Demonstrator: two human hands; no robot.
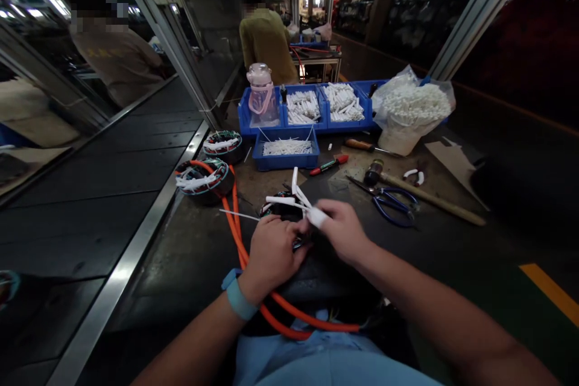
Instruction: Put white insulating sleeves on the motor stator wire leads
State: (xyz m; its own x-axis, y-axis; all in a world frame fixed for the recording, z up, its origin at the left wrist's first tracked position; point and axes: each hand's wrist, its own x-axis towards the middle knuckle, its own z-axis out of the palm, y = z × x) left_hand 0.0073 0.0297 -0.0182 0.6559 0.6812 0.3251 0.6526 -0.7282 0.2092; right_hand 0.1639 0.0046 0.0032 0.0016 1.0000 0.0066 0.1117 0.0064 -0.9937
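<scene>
A ring-shaped motor stator [284, 208] stands on the bench in front of me, largely covered by my hands. My left hand [274, 247], with a light blue band at its wrist, is closed over its near left side. White sleeved wires [296, 187] rise from the stator and run into the fingertips of my right hand [341, 232], which is closed in a pinch. White wrapping [317, 217] covers the right thumb. A thin white cable tie [239, 214] sticks out to the left of the stator. Orange cables [235, 232] pass beside and under my left forearm.
Two wound stators [203, 184] sit at left beside the conveyor [131, 259]. Behind are a blue tray [286, 160] of cable ties, blue bins [312, 126] of white sleeves and a pink bottle [262, 96]. Pliers [393, 205], a mallet [429, 196] and a screwdriver [362, 145] lie right. Two people work beyond.
</scene>
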